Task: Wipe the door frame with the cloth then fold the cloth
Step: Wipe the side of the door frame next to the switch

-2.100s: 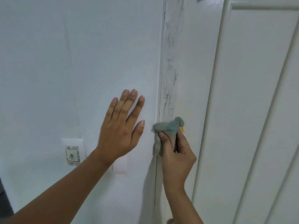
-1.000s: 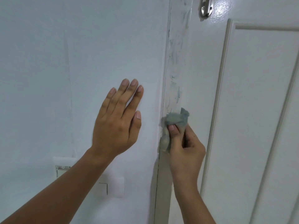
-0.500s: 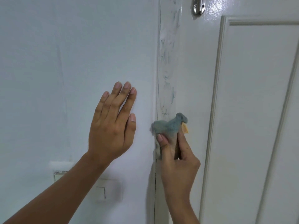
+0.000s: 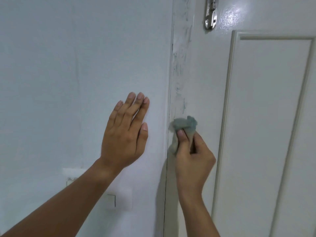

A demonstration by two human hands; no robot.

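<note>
Since 0.5 s ago, bunched grey-green cloth sits a bit higher on smudged white door frame strip. Right hand grips it; left hand flat on wall, fingers straight. Best: press hard, short strokes up thru marks.

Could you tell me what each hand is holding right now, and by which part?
The right hand grips the bunched cloth by its lower part. The left hand holds nothing.
</note>
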